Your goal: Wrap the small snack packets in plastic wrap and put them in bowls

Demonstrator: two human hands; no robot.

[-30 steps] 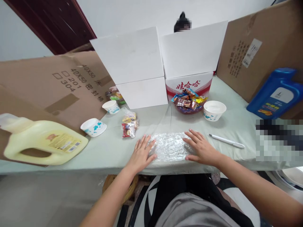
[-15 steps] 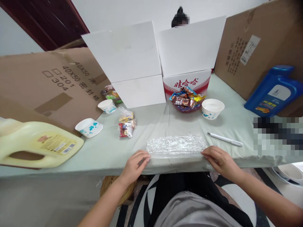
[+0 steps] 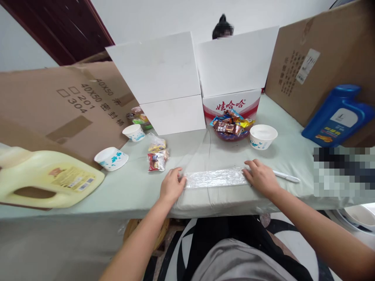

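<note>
A crinkled clear plastic sheet (image 3: 215,178), folded into a long narrow strip, lies flat near the table's front edge. My left hand (image 3: 173,184) grips its left end, with thumb and fingers closed about the edge. The right end is held by my right hand (image 3: 260,176), its thumb toward me and its fingers on the far side. Beside the right hand lies a white pen (image 3: 288,177), its left part hidden by the hand. Small wrapped snacks (image 3: 157,160) rest beyond the left hand.
A bowl of wrapped snacks (image 3: 231,134) and a paper bowl (image 3: 263,136) stand behind the strip. Two more paper bowls (image 3: 111,159) are at left, near a yellow jug (image 3: 55,177). White box flaps (image 3: 172,113), cardboard and a blue bottle (image 3: 336,117) surround the table; a person sits behind.
The plastic sheet has been folded over, its near edge carried away from me, so it is now narrower. Both hands have moved forward, the right one now covering part of the pen.
</note>
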